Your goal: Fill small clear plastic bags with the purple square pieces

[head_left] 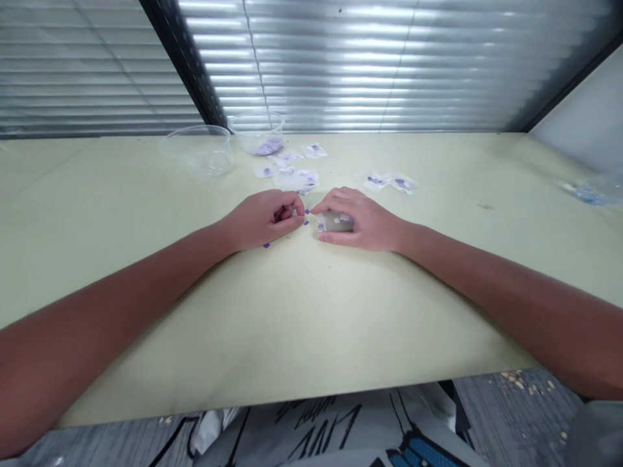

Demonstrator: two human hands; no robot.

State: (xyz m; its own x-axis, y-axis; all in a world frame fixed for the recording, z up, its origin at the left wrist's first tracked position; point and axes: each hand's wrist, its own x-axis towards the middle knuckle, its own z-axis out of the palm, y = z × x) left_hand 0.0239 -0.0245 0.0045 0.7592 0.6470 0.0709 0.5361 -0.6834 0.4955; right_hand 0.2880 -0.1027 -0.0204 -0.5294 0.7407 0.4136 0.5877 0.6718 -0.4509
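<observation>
My left hand (272,217) rests on the table with thumb and forefinger pinched together. Whatever may be between the fingertips is too small to make out. Tiny purple pieces (306,222) lie just at those fingertips, and another purple piece (266,246) sits below the wrist side of that hand. Facing it, my right hand (360,220) curls round a small clear plastic bag (335,222), thumb along the near side and fingers along the far side. Its palm end is hidden by the hand. A few light specks show on the bag.
Behind my hands lie small clear bags with purple contents (296,180), and two more bags (389,181) to the right. One clear bowl (256,133) holds purple pieces; beside it stands another clear bowl (197,149). A clear bag with blue bits (598,191) lies far right.
</observation>
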